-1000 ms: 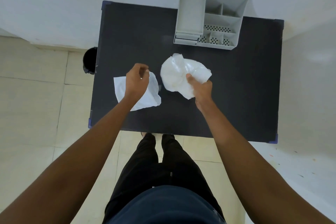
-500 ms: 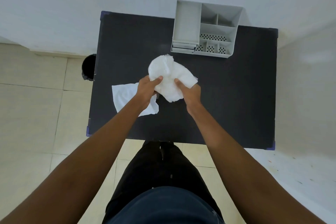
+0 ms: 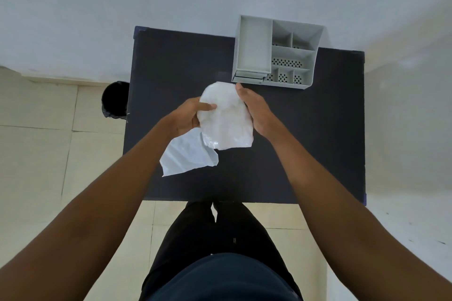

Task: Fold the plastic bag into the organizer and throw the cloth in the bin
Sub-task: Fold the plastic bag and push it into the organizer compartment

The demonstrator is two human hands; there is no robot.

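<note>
1. Nearest the camera, the person's dark trousers and two bare forearms reach forward from the lower corners and converge over the table (image 3: pixel 305 142).
2. The left hand (image 3: pixel 184 117) sits at the left edge of the bag (image 3: pixel 226 117), palm turned toward it. Its thumb lies across the front of the bag, pointing right, while the other fingers curl out of sight behind the plastic, so the hand pinches the bag's left side.
3. The right hand (image 3: pixel 256 111) cups the bag's right edge, back of the hand toward the camera. Its fingers are held together and extended up along the plastic, the tips reaching the bag's upper right corner; the thumb is hidden, so how tightly it grips cannot be told.
4. The bag is a crumpled, translucent white bundle held between both hands, above the table's middle.
5. The cloth (image 3: pixel 188 154) lies flat on the table just below the left hand, its upper right part overlapped in view by the bag's lower edge.
6. Farther back, the grey organizer (image 3: pixel 252 44) stands at the table's far edge, just beyond the right fingertips, its compartments showing nothing inside.
7. The black bin (image 3: pixel 115 99) stands on the floor beside the table's left edge.
</note>
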